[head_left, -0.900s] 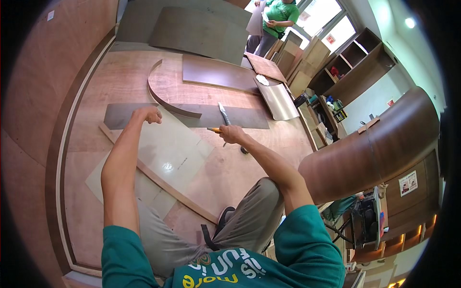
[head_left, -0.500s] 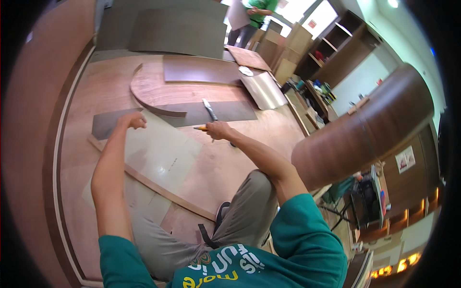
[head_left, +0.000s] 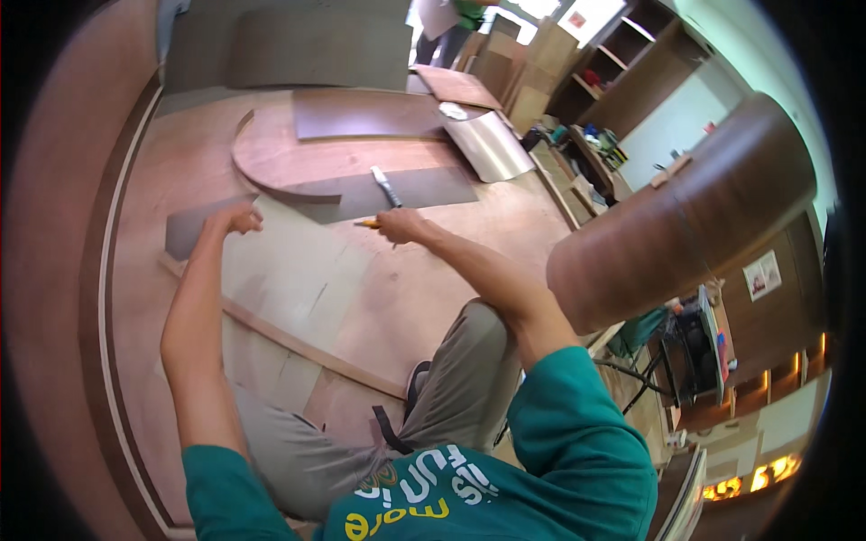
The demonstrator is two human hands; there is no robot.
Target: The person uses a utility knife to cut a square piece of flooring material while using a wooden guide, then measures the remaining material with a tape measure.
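Observation:
My left hand (head_left: 237, 218) is over the far left corner of a pale sheet (head_left: 284, 261), its fingers curled inward. Whether it holds anything is hidden. Farther right, my right hand (head_left: 403, 226) is closed around a slim yellow tool (head_left: 366, 224) with a dark tip that points left. Just beyond that hand lies a tool with a pale flat end and dark handle (head_left: 385, 187), on a grey-brown sheet (head_left: 433, 189). A long wooden strip (head_left: 311, 353) runs slantwise across the pale sheet, nearer to me.
A curved brown strip (head_left: 240, 155) stands on the pinkish wooden surface (head_left: 176, 162). Beyond it are a brown panel (head_left: 370, 115) and a bent shiny sheet (head_left: 490, 146). A large curved brown panel (head_left: 686, 216) rises on my right. Another person (head_left: 449, 32) stands at the far end.
The whole view has shifted, so the surface and its things appear slightly higher and farther left. Both hands have barely moved relative to the sheets. Less of the other person shows.

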